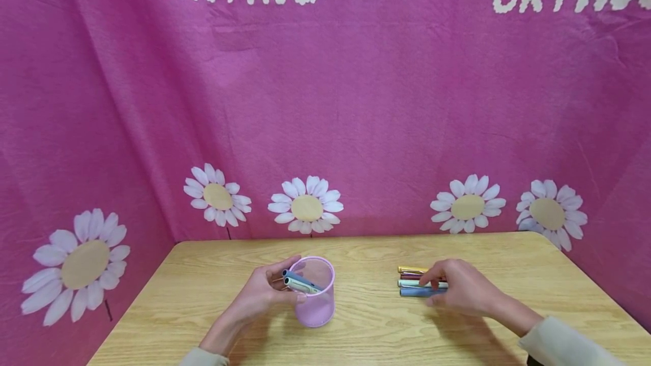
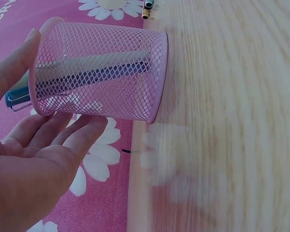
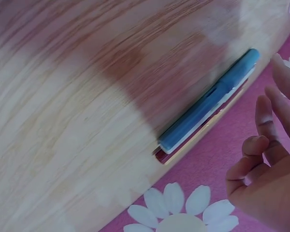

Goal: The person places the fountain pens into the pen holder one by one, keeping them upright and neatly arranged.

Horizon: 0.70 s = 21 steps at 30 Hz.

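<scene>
A pink mesh pen cup [image 1: 316,310] stands upright on the table, left of the middle. Two pens, one dark blue and one pale green [image 1: 300,285], lean inside it with their ends past the rim. My left hand [image 1: 260,293] holds the cup from its left side, thumb and fingers around the upper part. On the right, my right hand [image 1: 465,291] hovers over a row of pens: yellow [image 1: 408,269], dark red [image 1: 408,277], pale green [image 1: 407,283] and blue [image 1: 413,292]. In the right wrist view its fingers are loosely bent and grasp nothing, beside the blue pen [image 3: 208,104].
The wooden table [image 1: 366,332] has rounded far corners. Behind it and at both sides hangs a magenta cloth [image 1: 376,100] printed with white daisies and lettering. Bare tabletop lies between the cup and the row of pens.
</scene>
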### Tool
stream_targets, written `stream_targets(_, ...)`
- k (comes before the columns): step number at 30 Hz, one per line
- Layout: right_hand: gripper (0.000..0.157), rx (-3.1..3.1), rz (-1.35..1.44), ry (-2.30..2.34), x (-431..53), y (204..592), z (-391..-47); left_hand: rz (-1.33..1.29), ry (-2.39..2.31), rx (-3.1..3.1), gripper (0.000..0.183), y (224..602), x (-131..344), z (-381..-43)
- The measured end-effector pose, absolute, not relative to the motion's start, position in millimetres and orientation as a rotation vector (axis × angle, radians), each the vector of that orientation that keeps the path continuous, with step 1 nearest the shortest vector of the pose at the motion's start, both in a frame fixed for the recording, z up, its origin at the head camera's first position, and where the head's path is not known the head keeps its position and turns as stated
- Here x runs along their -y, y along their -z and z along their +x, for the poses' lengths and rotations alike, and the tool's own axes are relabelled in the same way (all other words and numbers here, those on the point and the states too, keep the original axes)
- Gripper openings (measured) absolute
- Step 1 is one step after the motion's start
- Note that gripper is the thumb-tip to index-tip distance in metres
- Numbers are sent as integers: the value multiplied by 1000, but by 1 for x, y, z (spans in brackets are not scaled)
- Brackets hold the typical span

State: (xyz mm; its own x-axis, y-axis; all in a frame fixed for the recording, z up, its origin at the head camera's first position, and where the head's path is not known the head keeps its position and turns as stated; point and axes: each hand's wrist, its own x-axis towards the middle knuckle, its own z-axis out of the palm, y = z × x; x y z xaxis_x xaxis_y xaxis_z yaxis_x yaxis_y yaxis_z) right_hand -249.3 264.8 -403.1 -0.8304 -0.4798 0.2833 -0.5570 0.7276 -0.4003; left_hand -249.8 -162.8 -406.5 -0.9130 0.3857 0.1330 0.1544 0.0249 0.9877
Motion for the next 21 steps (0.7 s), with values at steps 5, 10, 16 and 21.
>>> stream_targets(5, 25, 2794, 859, -624, -270, 408, -254, 562, -1997, -2134, 85, 407, 163, -250)
stream_targets(10, 24, 2819, 813, -587, -272, 411, -257, 561, -1996, -2139, 84, 408, 163, -250)
stream_targets(16, 23, 2830, 790, -579, -274, 412, -258, 570, -2005, -2122, 85, 407, 163, -250)
stream_targets(21, 23, 2817, 821, -553, -276, 415, -260, 584, -1999, -2124, 85, 408, 164, -251)
